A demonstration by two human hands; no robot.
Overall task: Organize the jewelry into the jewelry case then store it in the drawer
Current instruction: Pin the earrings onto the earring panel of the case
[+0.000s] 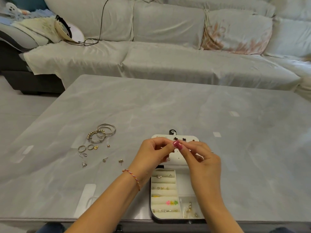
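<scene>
An open white jewelry case (168, 214) lies at the table's near edge, its lid (188, 137) flat behind it with dark clover earrings pinned on. Rings and coloured pieces sit in its padded rolls. My left hand (151, 153) and my right hand (200, 158) meet above the lid, fingertips pinching a tiny earring (179, 141) between them. Loose jewelry lies to the left: silver bangles (103, 134), two rings (85, 148) and several small earrings (104, 159).
The grey marble-look table (168, 106) stretches far beyond the case. A pale covered sofa (168, 56) stands behind it, with a black cable (101, 22) and clutter on its left end.
</scene>
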